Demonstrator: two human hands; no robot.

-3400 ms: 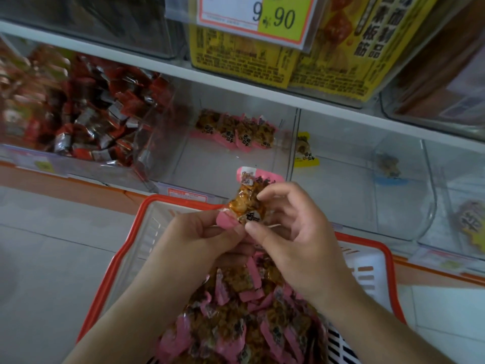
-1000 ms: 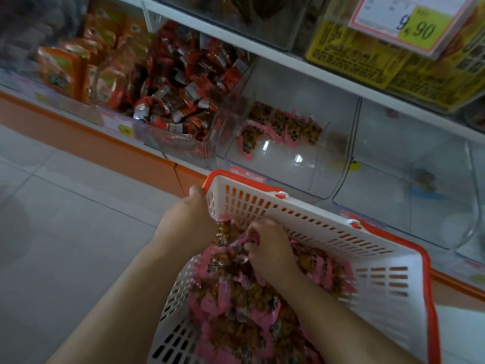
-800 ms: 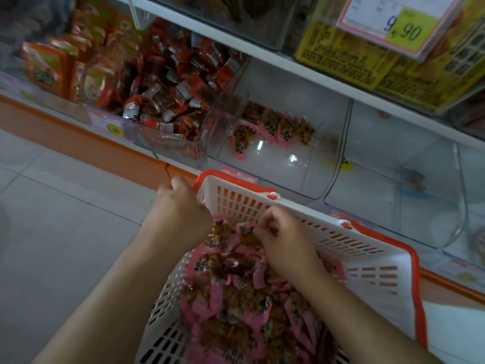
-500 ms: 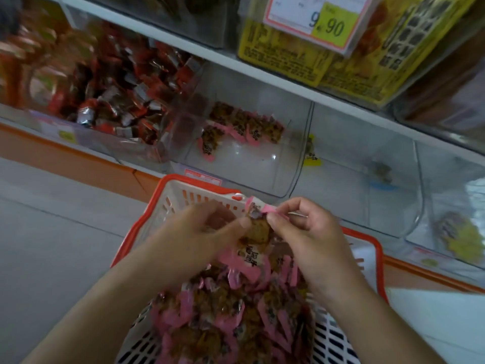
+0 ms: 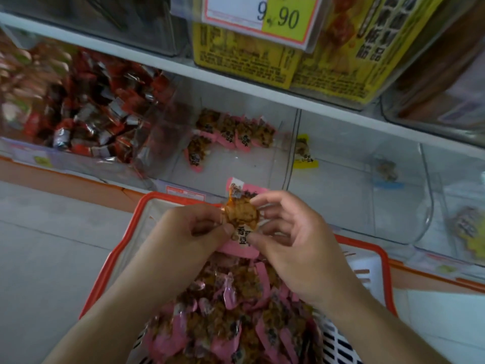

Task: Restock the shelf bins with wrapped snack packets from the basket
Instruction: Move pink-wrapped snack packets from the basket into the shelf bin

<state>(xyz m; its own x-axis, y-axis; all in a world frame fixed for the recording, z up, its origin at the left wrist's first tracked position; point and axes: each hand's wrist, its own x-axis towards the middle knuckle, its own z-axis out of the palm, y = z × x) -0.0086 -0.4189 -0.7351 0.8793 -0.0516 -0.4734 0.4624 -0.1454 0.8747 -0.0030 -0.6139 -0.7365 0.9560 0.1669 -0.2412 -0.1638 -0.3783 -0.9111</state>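
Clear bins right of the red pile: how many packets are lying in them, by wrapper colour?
Pink packets: 5
Yellow packets: 2
Blue packet: 1
Total: 8
The held packet, pinched between the left hand and the right hand, is not counted.

Below the hands, the basket [image 5: 383, 261] and its pile of pink packets [image 5: 231, 327] are cut off by the bottom edge, the basket's middle rim is hidden behind both hands, and far left the red-wrapped snacks [image 5: 86, 111] are blurred beyond reading.
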